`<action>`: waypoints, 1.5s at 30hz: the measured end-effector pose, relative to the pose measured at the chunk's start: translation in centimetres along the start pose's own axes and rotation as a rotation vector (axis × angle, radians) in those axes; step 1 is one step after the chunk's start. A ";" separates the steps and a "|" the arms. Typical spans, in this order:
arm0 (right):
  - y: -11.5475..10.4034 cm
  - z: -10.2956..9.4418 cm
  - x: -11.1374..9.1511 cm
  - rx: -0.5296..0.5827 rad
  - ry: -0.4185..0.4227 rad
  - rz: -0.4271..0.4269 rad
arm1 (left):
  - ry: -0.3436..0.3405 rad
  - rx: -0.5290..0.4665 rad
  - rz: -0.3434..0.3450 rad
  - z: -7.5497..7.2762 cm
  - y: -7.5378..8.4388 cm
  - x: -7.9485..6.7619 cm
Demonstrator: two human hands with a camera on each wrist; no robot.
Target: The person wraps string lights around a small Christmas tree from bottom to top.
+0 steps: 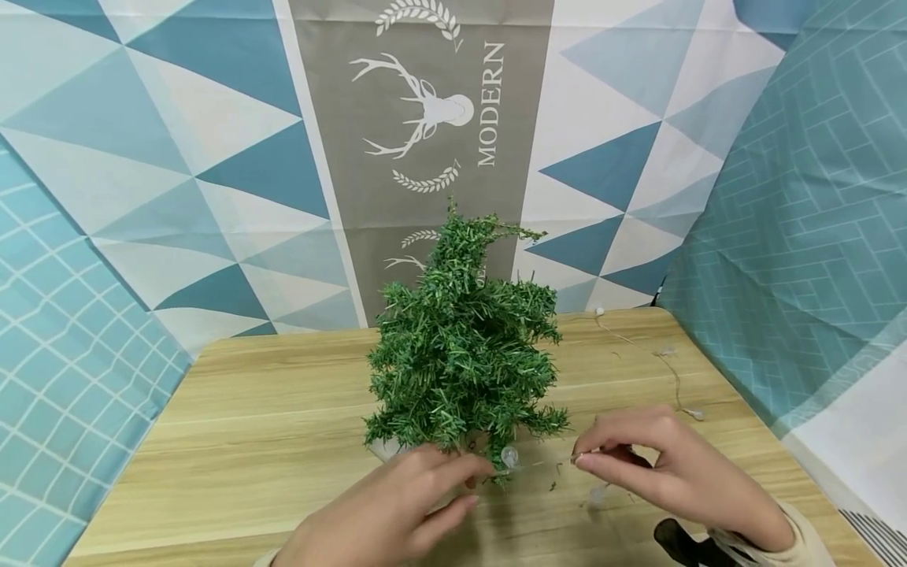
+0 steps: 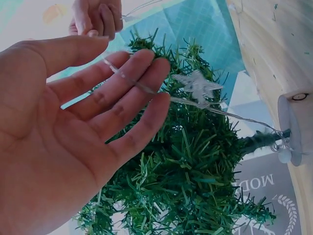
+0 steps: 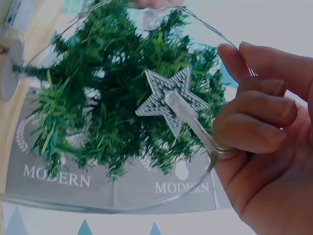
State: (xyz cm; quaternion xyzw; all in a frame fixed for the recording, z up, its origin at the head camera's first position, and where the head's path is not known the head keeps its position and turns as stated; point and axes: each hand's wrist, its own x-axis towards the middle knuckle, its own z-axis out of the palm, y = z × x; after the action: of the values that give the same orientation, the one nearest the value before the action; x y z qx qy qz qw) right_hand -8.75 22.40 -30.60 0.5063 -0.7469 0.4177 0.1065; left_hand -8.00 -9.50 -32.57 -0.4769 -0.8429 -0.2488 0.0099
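A small artificial Christmas tree (image 1: 464, 354) stands upright on the wooden table. Just in front of its base, my left hand (image 1: 404, 504) has its fingers extended, and a thin string-light wire (image 2: 230, 114) lies across them in the left wrist view. That wire runs to the foot of the tree's trunk by the round white base (image 2: 289, 129). On the right, my right hand (image 1: 666, 465) pinches the wire between thumb and forefinger, its other fingers curled. A clear star light (image 3: 155, 105) hangs beside those fingers in the right wrist view, and another star (image 2: 198, 88) is near my left fingertips.
More of the light string (image 1: 678, 386) trails over the right side of the wooden table (image 1: 269, 425), up to its back edge. Patterned cloth (image 1: 425, 118) hangs behind and on both sides. A dark object (image 1: 680, 543) sits by my right wrist.
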 end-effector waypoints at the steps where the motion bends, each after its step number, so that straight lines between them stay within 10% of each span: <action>1: 0.1 -0.1 0.0 -0.009 0.017 0.013 | 0.018 0.013 -0.005 0.0 0.0 0.0; 11: 1.1 -1.5 -0.4 -0.178 0.144 0.121 | 0.199 0.188 0.096 1.3 -0.7 0.6; 17: 2.0 -2.2 -0.2 -0.312 0.147 0.274 | 0.163 0.257 0.030 2.1 -1.3 0.8; 45: 11.1 -3.0 -1.9 -0.640 0.232 0.449 | -0.009 0.301 -0.155 2.5 -1.9 0.9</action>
State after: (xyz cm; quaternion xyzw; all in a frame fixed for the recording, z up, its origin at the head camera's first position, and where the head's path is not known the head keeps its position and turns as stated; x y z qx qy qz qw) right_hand -18.10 27.40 -35.51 0.2214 -0.9143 0.2312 0.2483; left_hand -9.44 -8.54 -35.27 -0.4046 -0.9050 -0.1178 0.0583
